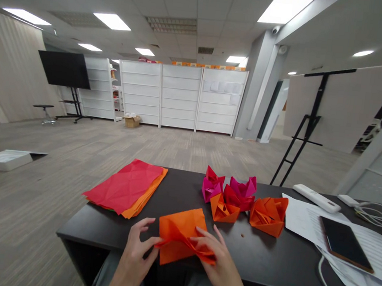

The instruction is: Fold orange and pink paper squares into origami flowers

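Note:
An orange sheet of paper, partly folded with a raised crease across its middle, lies at the near edge of the dark table between my hands. My left hand pinches the left end of the crease between thumb and finger. On the right side, my right hand grips the folded flap, its thumb hidden behind or under the paper. Beyond it stand several folded paper shapes in red, magenta and orange, among them an orange one and a magenta-and-red one.
A stack of red and orange paper sheets lies at the table's left. To the right are printed pages, a phone, a white power strip and white cables. The dark table has its left edge near the stack.

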A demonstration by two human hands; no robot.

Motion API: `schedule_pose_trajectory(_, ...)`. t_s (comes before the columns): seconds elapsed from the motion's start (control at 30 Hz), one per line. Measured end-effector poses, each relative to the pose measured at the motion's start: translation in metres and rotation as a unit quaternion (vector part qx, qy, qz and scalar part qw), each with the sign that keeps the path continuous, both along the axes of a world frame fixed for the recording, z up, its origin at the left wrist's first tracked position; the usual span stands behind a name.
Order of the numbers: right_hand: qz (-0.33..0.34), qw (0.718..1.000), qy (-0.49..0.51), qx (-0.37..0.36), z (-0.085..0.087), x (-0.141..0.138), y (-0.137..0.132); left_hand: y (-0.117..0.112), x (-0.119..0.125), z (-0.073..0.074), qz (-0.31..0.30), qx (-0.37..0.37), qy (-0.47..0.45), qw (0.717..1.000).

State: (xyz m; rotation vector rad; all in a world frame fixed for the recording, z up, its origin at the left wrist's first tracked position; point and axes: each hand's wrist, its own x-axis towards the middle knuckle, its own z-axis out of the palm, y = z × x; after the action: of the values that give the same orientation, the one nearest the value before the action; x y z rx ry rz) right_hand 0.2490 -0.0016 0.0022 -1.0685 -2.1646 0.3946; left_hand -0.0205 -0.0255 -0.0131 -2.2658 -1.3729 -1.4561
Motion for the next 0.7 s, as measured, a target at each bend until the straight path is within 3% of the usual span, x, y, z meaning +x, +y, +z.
schedule_pose_trajectory(0.07,0.005,1.0,-0.003,0.009,-0.004,0.008,0.002,-0.003,-0.001,0.0,-0.03,0.024,0.054,0.998)
schedule_pose_trajectory(0.2,-0.149,0.982,0.09,0.077,-0.013,0.015,-0.002,-0.01,0.005,0.0,-0.097,0.033,0.125,0.987)
schedule_pose_trajectory(0.23,-0.157,0.978,0.092,0.101,-0.015,0.016,-0.004,-0.01,0.009,0.001,-0.104,0.021,0.148,0.983)
schedule_pose_trajectory(0.4,-0.01,0.987,-0.038,0.154,-0.018,0.025,-0.011,-0.008,0.019,0.007,-0.161,-0.07,0.275,0.945)
schedule_pose_trajectory(0.6,-0.081,0.984,-0.093,0.127,-0.004,0.037,-0.026,-0.01,0.015,0.014,-0.128,-0.13,0.289,0.94)
schedule_pose_trajectory(0.7,-0.035,0.985,-0.127,0.111,0.01,0.033,-0.037,-0.009,0.014,0.016,-0.12,-0.138,0.276,0.944)
